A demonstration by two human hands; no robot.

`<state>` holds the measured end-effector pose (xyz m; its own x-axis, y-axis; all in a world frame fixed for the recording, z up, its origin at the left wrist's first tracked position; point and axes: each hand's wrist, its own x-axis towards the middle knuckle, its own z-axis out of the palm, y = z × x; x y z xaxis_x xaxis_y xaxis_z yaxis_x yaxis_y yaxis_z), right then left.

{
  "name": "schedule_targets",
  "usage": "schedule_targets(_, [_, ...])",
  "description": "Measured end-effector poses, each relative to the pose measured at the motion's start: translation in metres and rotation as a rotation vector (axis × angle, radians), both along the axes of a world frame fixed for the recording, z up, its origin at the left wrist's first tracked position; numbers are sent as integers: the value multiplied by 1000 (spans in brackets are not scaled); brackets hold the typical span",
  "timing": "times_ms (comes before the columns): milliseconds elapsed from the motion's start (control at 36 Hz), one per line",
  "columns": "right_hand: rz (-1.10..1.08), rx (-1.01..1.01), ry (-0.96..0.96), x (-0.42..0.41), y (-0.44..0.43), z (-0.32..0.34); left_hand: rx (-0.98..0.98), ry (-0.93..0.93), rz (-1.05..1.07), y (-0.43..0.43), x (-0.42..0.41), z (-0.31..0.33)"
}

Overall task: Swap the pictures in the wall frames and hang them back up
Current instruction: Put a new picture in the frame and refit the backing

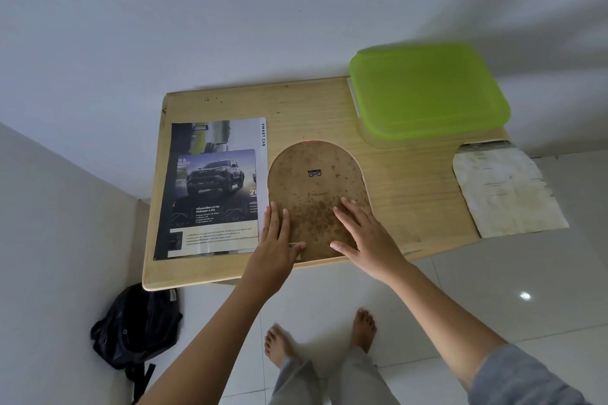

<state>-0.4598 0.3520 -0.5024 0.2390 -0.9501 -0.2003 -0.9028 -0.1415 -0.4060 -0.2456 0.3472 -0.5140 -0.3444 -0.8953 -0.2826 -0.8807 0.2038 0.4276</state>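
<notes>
An arch-shaped frame (pixel 314 187) lies face down on the wooden table (pixel 411 181), showing its stained brown backing board and a small metal hanger. My left hand (pixel 278 240) rests flat on the frame's lower left edge, fingers spread. My right hand (pixel 365 235) lies flat on its lower right part, fingers apart. An arch-cut picture of a dark truck (pixel 215 186) sits on a car brochure (pixel 210 230) to the left. A pale, stained arch-shaped sheet (pixel 506 191) lies at the table's right end, overhanging the edge.
A clear container with a green lid (pixel 427 89) stands at the table's back right against the wall. A black backpack (pixel 138 329) sits on the tiled floor under the table's left corner. My bare feet (pixel 322 335) stand in front of the table.
</notes>
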Motion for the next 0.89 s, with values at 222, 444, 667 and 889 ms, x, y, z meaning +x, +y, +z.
schedule_targets(222, [-319,-68,-143,4,16,-2,-38,79,88,6,-6,-5])
schedule_targets(444, [-661,-43,-306,28,5,1,-83,57,108,8,-10,-11])
schedule_targets(667, [-743,16,-630,-1,-9,10,-105,99,137,10,-10,-14])
schedule_targets(889, [-675,-27,-916,-5,-19,30,-112,194,297,3,-18,0])
